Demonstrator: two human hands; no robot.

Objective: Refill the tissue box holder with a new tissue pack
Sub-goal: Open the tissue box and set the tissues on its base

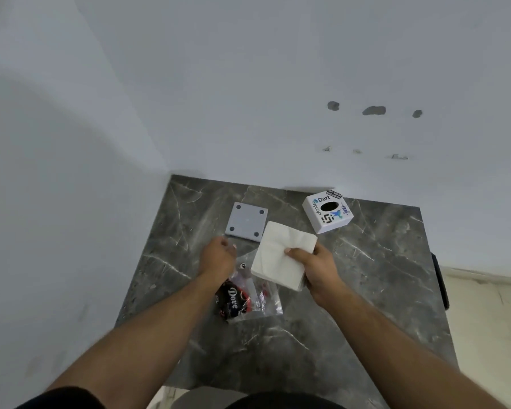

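My right hand (314,265) grips a square stack of white tissues (281,253), lifted above the dark marble table (366,276). An empty clear plastic wrapper with "Dove" printing (245,296) lies on the table under both hands. My left hand (217,255) hovers over the wrapper's left side, fingers loosely curled, holding nothing that I can see. The white tissue box holder (328,212), covered in stickers, with an oval slot on top, stands at the back right. Its grey square base plate (246,222) lies flat at the back centre.
The table is set into a corner between white walls, at the back and on the left. A dark object (441,280) sits against the table's right edge. Pale floor shows to the right.
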